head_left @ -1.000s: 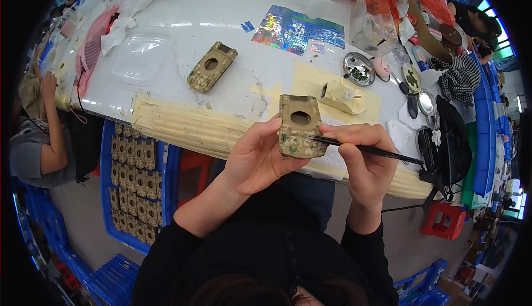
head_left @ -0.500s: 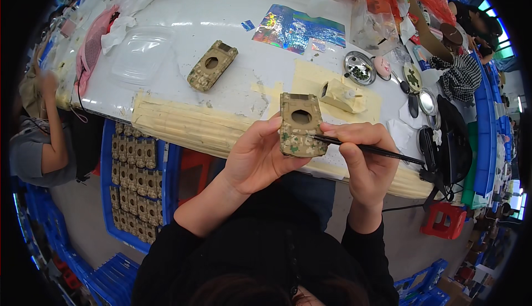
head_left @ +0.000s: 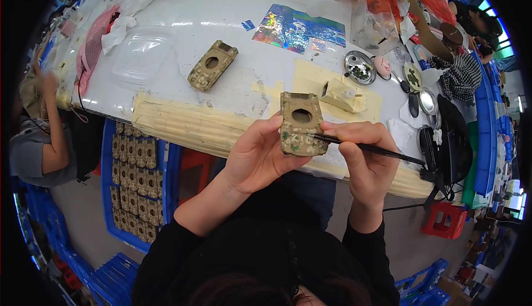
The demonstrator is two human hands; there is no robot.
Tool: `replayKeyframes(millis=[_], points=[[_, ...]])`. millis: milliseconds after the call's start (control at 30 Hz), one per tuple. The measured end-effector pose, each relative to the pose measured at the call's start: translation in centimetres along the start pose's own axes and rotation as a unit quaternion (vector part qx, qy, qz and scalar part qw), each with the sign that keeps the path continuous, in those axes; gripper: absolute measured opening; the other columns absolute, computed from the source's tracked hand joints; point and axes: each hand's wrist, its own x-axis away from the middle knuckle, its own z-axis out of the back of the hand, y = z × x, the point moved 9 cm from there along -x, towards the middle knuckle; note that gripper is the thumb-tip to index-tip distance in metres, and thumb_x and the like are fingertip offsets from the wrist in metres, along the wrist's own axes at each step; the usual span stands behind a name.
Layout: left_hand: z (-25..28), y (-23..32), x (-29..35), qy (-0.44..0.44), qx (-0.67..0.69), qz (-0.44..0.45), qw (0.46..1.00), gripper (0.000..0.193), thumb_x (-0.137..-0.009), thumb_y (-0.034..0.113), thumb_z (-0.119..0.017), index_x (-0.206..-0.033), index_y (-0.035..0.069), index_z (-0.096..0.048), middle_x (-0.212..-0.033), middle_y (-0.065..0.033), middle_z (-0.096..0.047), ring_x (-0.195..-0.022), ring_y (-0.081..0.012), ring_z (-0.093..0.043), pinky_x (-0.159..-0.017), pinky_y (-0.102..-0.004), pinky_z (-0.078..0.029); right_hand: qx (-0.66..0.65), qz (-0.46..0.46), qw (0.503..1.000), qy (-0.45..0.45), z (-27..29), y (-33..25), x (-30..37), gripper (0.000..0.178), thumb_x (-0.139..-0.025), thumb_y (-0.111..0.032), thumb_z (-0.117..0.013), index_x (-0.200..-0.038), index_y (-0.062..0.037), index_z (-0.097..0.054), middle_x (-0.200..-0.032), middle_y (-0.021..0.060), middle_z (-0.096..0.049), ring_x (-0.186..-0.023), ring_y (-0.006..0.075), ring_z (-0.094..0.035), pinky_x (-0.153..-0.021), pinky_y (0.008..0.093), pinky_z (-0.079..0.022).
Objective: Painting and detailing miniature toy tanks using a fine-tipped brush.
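I have the left hand (head_left: pixel 252 159) clamped on the camouflage toy tank (head_left: pixel 303 131), thumb along its left edge, holding it up by the near edge of the table (head_left: pixel 177 18). Opposite, my right hand (head_left: pixel 367 153) pinches a slim black tool (head_left: pixel 382 151) between thumb and fingers, its tip at the tank's lower half.
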Motion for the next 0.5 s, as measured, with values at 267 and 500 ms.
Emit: replayKeyframes(millis=[267,500], points=[[-0.07,-0.07,-0.02,-0.006,-0.001,0.005,1.000,0.049,-0.097,0.029,-0.042,-0.137,0.002,-0.033,-0.128,-0.0153,-0.050,-0.112,-0.0254,-0.058,-0.089,-0.0375,-0.055,-0.013,-0.006,1.000,0.001,0.15,0.16,0.09,0.008,-0.083,0.003,-0.064,-0.090,0.0048,-0.061,-0.091,0.0153,-0.068,-0.096,0.0271,-0.066,-0.085,0.0341,-0.050],[-0.11,-0.12,-0.02,-0.013,0.005,0.008,1.000,0.049,-0.097,0.029,-0.042,-0.136,0.001,-0.034,-0.127,-0.0156,-0.051,-0.111,-0.0256,-0.058,-0.089,-0.0375,-0.055,-0.014,-0.008,1.000,0.001,0.21,0.25,0.12,0.008,-0.083,0.004,-0.063,-0.090,0.0049,-0.061,-0.091,0.0151,-0.067,-0.096,0.0272,-0.066,-0.085,0.0339,-0.050]])
